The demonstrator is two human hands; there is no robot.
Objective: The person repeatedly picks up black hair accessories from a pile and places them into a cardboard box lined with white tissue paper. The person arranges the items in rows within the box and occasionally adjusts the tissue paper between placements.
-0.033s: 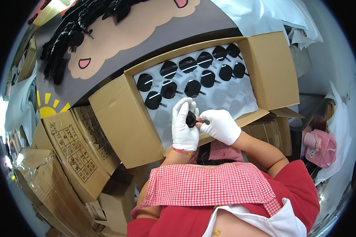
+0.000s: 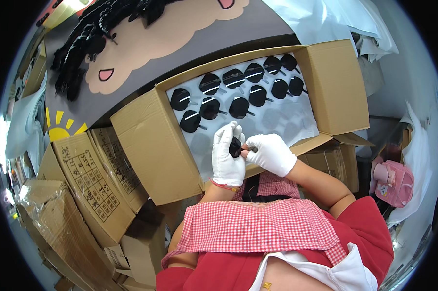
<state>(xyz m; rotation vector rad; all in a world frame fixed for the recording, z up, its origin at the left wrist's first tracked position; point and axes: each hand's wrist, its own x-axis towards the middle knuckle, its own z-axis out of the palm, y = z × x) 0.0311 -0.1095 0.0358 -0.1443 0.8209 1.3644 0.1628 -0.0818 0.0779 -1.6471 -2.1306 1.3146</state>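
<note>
My left hand (image 2: 227,157), in a white glove, is closed around a small black glossy piece (image 2: 235,147), with its fingers pointing up and away from me. From the right comes my right hand (image 2: 271,155), also gloved in white, its bare thumb and fingertip pinched at the edge of that black piece. Both hands are over the near edge of an open cardboard box (image 2: 325,135). Inside it, two rows of black, rounded, many-sided pieces with short stems (image 2: 239,107) lie on a whitish translucent sheet (image 2: 199,145). Fainter dark shapes show through the sheet.
Box flaps stand out at the left (image 2: 148,145) and right (image 2: 333,87). Behind lies a grey board (image 2: 180,48) with black fringed cord (image 2: 73,63). Cartons (image 2: 88,184) crowd the left side. A pink bag (image 2: 396,184) sits at the right near white sheeting (image 2: 415,160).
The box and its contents sit slightly further right and lower in the picture. Both hands keep the same grip on the black piece.
</note>
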